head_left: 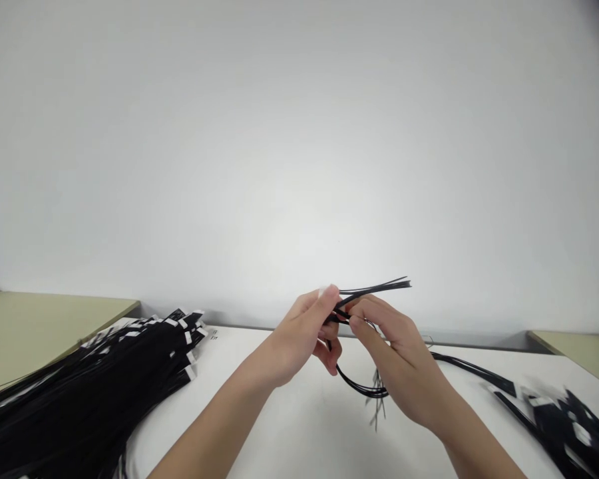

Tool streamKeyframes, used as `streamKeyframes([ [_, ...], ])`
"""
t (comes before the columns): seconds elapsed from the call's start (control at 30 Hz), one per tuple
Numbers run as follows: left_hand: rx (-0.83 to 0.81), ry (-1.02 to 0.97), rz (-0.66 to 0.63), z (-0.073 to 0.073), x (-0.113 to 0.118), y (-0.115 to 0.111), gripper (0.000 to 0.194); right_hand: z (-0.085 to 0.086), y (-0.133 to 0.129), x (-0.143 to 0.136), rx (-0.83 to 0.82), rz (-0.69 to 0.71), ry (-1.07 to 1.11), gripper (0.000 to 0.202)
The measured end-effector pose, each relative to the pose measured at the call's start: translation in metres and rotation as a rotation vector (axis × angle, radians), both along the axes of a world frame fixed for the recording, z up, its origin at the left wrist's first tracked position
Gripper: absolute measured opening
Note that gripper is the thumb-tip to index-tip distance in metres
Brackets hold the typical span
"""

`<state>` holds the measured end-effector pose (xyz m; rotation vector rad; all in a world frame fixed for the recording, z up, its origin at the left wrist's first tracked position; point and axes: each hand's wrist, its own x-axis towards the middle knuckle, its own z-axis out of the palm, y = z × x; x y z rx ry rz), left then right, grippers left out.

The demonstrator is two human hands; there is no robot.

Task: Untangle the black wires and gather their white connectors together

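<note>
Pinching looped black cords (360, 387) above white table (279, 426), left hand (304, 329) is clamping thumb and fingers on bundle; right hand (397, 346) is closing thumb and forefinger on strands just beside. Black pile (94, 392) is lying left, more cords (474, 371) right.

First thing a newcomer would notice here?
Probably the two hands, left and right, meeting near the middle, gripping a looped black cable bundle whose ends stick out to the right. Next, the big heap of black strands with white tips at lower left, then the smaller black-and-white pile at lower right.
</note>
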<state>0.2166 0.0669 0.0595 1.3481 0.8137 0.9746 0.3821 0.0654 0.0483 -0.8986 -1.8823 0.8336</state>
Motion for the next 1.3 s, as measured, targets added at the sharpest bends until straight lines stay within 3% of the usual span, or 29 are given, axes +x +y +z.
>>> streamKeyframes([
  [0.13, 0.008, -0.003, 0.015, 0.002, -0.005, 0.001, 0.047, 0.0, -0.001, 0.002, -0.023, 0.052, 0.121, 0.026],
  [0.3, -0.088, -0.116, -0.104, 0.008, -0.014, 0.003, 0.05, 0.001, 0.001, 0.001, -0.104, 0.102, 0.309, 0.026],
  [0.53, -0.112, -0.21, -0.235, 0.007, -0.016, 0.004, 0.055, 0.002, -0.002, 0.0, -0.157, 0.11, 0.316, 0.018],
  [0.9, -0.059, -0.104, -0.251, 0.006, -0.013, 0.002, 0.054, -0.002, -0.004, 0.0, 0.045, 0.007, 0.239, 0.012],
  [1.03, -0.081, -0.105, -0.252, 0.005, -0.012, 0.001, 0.054, 0.0, -0.003, 0.001, -0.06, -0.012, 0.246, 0.013],
  [1.17, -0.087, -0.106, -0.258, 0.005, -0.011, -0.001, 0.054, 0.005, -0.002, 0.001, -0.234, 0.079, 0.274, 0.02],
  [1.3, -0.111, -0.111, -0.25, 0.006, -0.012, -0.003, 0.054, 0.006, -0.002, -0.002, -0.303, 0.137, 0.344, 0.02],
])
